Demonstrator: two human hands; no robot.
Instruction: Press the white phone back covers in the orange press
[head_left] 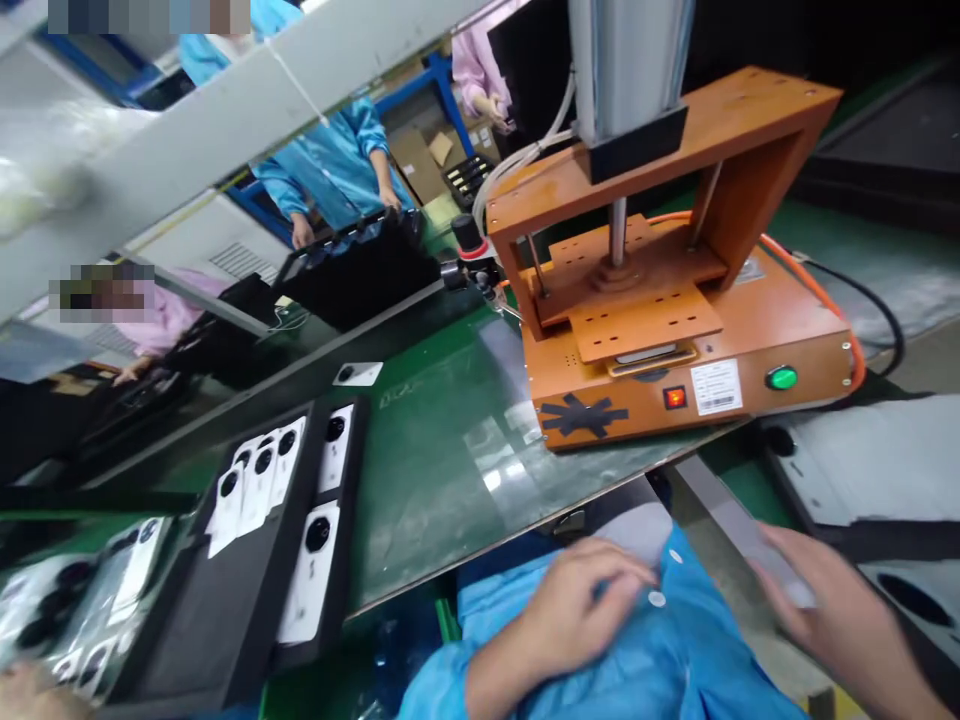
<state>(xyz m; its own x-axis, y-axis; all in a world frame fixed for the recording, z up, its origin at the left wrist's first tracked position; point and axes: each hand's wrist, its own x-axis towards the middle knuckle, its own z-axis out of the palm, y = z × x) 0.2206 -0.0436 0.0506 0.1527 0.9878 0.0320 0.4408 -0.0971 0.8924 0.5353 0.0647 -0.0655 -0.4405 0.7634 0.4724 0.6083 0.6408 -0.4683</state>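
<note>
The pale strip was in the right hand, beyond the surface's front edge. A loose pinch could have dropped it, or a hasty swing knocked its far end against that edge. The left hand, loosely curled, held nothing visible. Open room lay between the orange press and black tray.
</note>
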